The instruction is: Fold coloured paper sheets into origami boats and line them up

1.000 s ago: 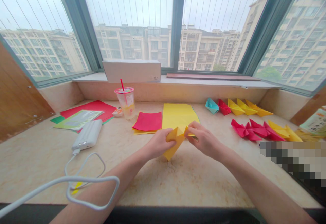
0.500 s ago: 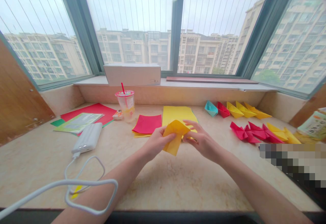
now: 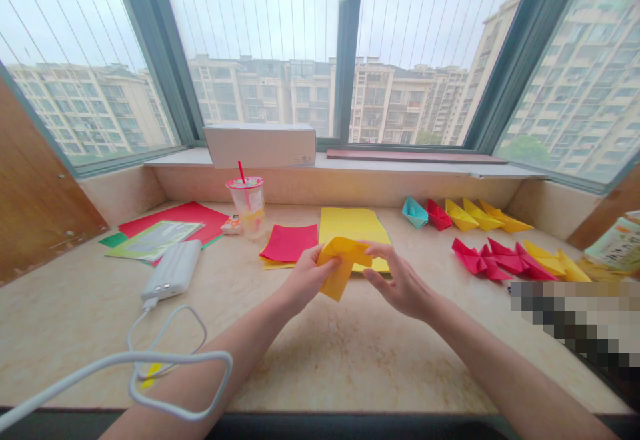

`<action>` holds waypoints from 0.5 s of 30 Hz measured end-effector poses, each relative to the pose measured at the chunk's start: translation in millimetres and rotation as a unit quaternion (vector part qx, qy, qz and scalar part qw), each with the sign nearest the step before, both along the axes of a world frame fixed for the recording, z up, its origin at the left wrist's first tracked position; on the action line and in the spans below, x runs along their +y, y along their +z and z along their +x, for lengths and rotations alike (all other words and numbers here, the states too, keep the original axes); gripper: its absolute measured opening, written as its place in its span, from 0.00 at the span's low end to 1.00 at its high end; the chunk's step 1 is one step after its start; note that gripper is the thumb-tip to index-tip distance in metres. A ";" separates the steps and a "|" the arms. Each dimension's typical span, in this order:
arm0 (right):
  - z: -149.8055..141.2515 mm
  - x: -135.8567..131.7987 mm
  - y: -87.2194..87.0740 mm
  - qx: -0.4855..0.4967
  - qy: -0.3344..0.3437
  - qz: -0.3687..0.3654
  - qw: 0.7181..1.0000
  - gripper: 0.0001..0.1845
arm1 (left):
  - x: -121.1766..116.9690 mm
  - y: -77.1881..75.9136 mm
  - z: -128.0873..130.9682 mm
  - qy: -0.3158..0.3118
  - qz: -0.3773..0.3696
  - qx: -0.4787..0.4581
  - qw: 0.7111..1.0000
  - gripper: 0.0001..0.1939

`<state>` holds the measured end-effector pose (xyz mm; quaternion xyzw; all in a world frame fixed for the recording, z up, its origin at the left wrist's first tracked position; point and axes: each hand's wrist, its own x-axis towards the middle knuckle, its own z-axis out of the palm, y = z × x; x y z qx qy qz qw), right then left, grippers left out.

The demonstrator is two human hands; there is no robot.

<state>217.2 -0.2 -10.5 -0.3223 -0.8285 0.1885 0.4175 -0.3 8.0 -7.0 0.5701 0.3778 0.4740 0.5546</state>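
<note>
Desk: pale stone surface (image 3: 350, 353) set into a bay window, bare right in front of you.
Folded paper: the yellow folded paper (image 3: 343, 263) is lifted just above the desk, over the near edge of a flat yellow sheet (image 3: 353, 223).
Left hand: your left hand (image 3: 305, 280) pinches the paper's left side.
Right hand: your right hand (image 3: 400, 283) has its fingers spread, only the tips at the paper's right edge (more a touch than a grip).
Risk: held by one pinch, the paper could swing or spring open, and a crease may go crooked.
Edges: a cup with a straw (image 3: 247, 203) stands near, back left; a wide elbow could tip it. The white cable (image 3: 165, 360) loops by your left forearm and could snag.
Room: paper boats (image 3: 463, 217) and red folded pieces (image 3: 493, 260) crowd the right; open space lies near you.
</note>
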 end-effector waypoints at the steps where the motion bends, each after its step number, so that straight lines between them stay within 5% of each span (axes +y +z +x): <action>1: -1.4 0.2 -0.5 0.020 -0.004 -0.013 1.000 0.15 | 0.1 0.2 -0.2 0.001 0.011 0.006 1.000 0.19; 8: -14.4 4.8 -2.7 0.120 0.013 -0.104 0.987 0.16 | -0.9 -2.5 2.1 -0.001 0.008 0.004 1.000 0.26; 15: -21.0 6.8 -11.1 0.148 0.008 -0.144 0.978 0.11 | -7.8 2.2 8.1 -0.015 -0.022 -0.005 1.000 0.20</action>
